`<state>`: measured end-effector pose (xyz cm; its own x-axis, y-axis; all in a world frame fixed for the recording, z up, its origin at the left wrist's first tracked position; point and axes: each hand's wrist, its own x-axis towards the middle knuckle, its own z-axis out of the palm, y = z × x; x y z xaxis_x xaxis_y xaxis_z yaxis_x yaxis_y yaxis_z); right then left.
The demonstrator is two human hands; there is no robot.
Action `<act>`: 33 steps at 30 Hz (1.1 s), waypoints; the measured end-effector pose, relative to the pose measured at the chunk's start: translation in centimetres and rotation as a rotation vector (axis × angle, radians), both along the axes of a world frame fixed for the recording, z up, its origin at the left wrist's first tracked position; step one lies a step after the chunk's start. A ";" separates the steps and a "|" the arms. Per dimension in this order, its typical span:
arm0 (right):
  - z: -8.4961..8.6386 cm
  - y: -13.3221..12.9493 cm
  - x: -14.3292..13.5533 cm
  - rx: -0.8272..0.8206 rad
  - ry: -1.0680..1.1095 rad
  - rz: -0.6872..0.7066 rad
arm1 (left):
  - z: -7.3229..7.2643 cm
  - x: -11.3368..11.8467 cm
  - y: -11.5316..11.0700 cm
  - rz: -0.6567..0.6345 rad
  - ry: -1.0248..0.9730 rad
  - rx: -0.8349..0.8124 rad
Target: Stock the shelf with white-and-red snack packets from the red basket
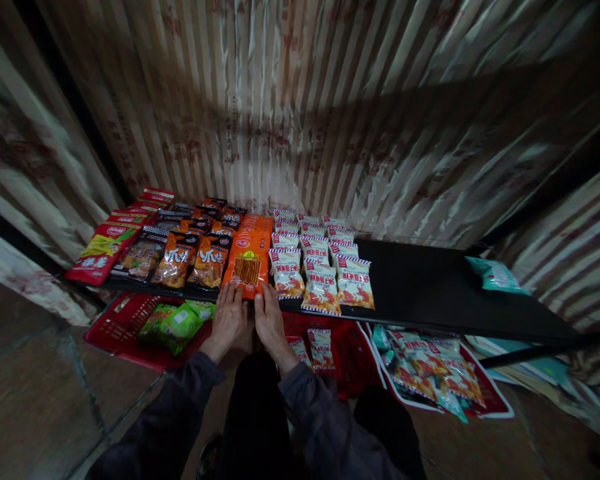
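My left hand [229,315] and my right hand [269,316] rest side by side at the shelf's front edge. Their fingers lie stretched out on the lower end of an orange snack bag [250,250], the front one of a row of like bags. Neither hand is wrapped round it. To the left stand brown and orange snack bags [211,257] in rows. On the right, close to my right hand, are rows of small white snack bags [287,267] with red lettering.
Red bags [105,247] fill the shelf's left end. A teal bag [497,275] lies on the black shelf [430,283] at far right. Below are a red basket [113,333] with green bags [180,325] and another basket [500,408] of mixed bags. Striped cloth [300,120] hangs behind.
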<state>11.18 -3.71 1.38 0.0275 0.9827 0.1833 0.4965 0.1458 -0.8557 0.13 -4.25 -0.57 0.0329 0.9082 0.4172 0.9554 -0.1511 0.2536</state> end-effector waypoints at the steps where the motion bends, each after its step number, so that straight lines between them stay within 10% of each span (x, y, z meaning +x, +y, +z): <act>1: -0.1 0.0 0.0 -0.005 0.009 0.001 | -0.1 0.0 0.0 -0.003 0.004 -0.009; 21: -0.3 -1.7 1.1 0.130 0.013 0.039 | 0.1 1.0 -1.0 0.009 -0.128 0.102; 33: -1.3 -3.4 13.2 0.392 -0.208 -0.264 | 1.8 9.5 1.1 0.017 -0.507 -0.036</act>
